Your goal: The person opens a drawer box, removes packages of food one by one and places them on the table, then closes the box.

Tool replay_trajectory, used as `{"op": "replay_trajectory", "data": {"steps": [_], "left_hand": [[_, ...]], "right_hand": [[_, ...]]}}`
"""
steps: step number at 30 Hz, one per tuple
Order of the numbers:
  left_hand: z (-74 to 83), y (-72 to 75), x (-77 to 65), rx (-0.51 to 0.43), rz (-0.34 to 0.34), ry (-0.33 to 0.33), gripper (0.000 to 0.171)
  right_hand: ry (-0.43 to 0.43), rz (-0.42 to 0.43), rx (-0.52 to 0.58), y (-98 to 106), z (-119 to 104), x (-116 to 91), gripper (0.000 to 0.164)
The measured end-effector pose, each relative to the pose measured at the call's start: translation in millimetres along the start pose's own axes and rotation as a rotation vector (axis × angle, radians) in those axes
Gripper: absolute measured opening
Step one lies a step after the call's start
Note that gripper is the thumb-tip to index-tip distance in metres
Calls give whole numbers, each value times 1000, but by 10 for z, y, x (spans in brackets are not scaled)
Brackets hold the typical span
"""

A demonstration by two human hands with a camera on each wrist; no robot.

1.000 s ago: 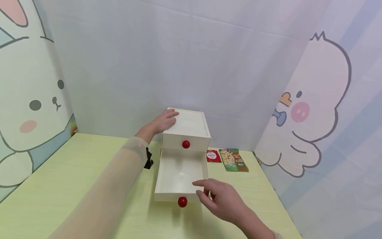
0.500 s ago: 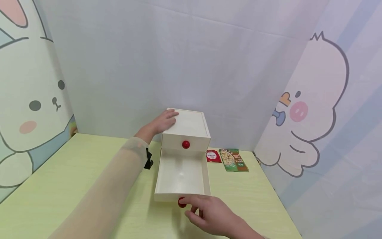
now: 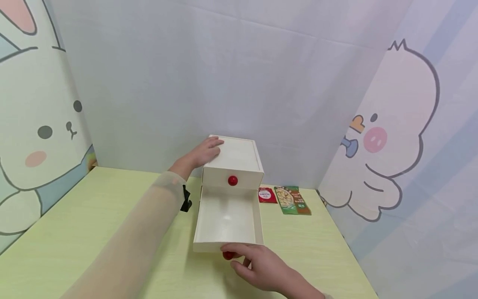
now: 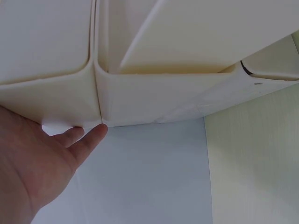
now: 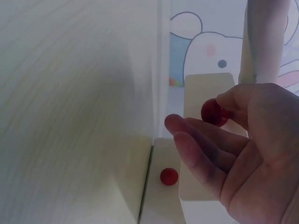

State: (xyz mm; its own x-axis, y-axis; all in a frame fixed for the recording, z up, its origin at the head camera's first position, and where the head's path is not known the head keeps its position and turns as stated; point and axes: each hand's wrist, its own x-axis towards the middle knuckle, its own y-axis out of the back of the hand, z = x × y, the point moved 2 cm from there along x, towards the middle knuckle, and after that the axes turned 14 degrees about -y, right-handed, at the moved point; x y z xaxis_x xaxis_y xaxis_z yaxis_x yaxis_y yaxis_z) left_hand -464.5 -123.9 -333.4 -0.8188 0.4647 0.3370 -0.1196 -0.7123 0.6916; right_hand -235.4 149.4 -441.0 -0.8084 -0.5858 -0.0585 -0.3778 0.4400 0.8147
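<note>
As lower drawer (image 3: pixel 209 247) juts nearward, long axis fore-aft, R fingers (image 3: pixel 240 249) hook knob (image 5: pixel 212 113); L fingers (image 3: pixel 214 142) loose atop cab (image 3: pixel 240 154).

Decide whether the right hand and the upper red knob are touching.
Apart. In the head view, the open drawer lies between the right hand and the upper red knob.

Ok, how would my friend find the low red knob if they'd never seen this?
On the pale green table stands a white drawer box. Its lower drawer is pulled out, with the low red knob on its front. The upper red knob sits higher, on the shut drawer; only the low one has the right hand at it.
</note>
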Motion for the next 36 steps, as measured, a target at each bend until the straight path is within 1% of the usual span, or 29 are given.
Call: {"op": "replay_trajectory", "data": {"steps": [5,8,13,17,24,32,36], "left_hand": [[-7,6,5,-5,1,-1,63],[-11,8,5,-7,0,1,63],[-19,10,0,-9,1,3,62],[-24,9,0,-7,0,8,62],[-28,1,5,-4,-4,3,64],[-20,10,10,-15,1,0,63],[-19,6,9,-22,1,3,63]], "right_hand": [[-4,-11,50,-26,22,32,36],[12,6,48,-40,24,43,35],[46,59,22,-51,-1,58,32],[52,92,5,-56,-23,69,30],[104,162,-17,-43,-44,112,32],[83,151,-10,-26,-49,174,31],[85,157,-4,-10,-52,189,31]]}}
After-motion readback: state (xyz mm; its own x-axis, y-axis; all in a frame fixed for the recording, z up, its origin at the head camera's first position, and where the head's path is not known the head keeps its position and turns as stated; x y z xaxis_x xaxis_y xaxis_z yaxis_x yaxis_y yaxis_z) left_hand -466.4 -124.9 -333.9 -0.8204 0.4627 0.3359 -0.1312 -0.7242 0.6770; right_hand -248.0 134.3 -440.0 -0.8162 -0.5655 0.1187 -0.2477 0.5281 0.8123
